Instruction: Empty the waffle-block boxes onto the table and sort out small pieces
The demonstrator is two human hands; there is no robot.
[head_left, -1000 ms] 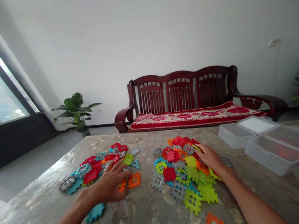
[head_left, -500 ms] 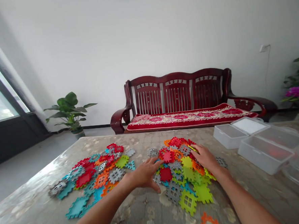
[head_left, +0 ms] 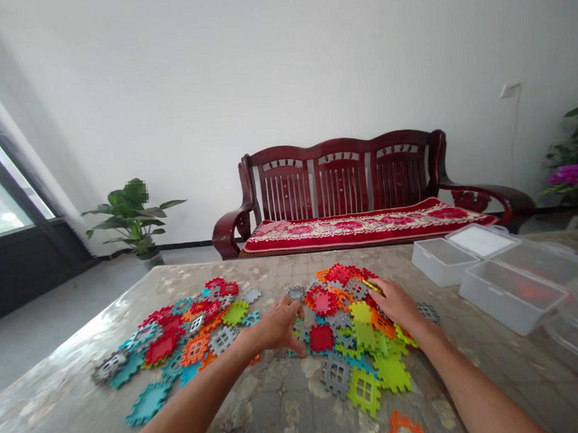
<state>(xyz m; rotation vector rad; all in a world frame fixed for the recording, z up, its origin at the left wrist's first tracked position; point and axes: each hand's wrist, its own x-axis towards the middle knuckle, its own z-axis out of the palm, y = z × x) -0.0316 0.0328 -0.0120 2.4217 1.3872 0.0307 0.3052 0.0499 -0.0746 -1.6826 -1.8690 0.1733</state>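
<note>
Two spreads of toothed plastic building tiles lie on the table. My left hand (head_left: 279,327) is at the left edge of the right-hand pile, fingers bent and thumb apart, with a gap between them. Grey and green tiles show just beyond that gap, close to a flat red tile (head_left: 321,338). At the pile's right side, my right hand (head_left: 396,303) is closed on a thin yellow-green tile (head_left: 371,286), seen almost edge-on. Lime tiles (head_left: 393,373) and a grey window tile (head_left: 336,374) lie in front. The left-hand pile has a teal tile (head_left: 148,403) at its near end.
Clear plastic boxes (head_left: 512,299) with lids stand at the table's right. An orange tile (head_left: 406,427) lies alone near the front edge. Behind the patterned table (head_left: 261,407) is a dark red wooden bench (head_left: 343,180); a potted plant (head_left: 135,216) stands at left.
My left hand has moved slightly left and its fingers have curled more, with the thumb still apart. My right hand stays in place with the yellow-green tile.
</note>
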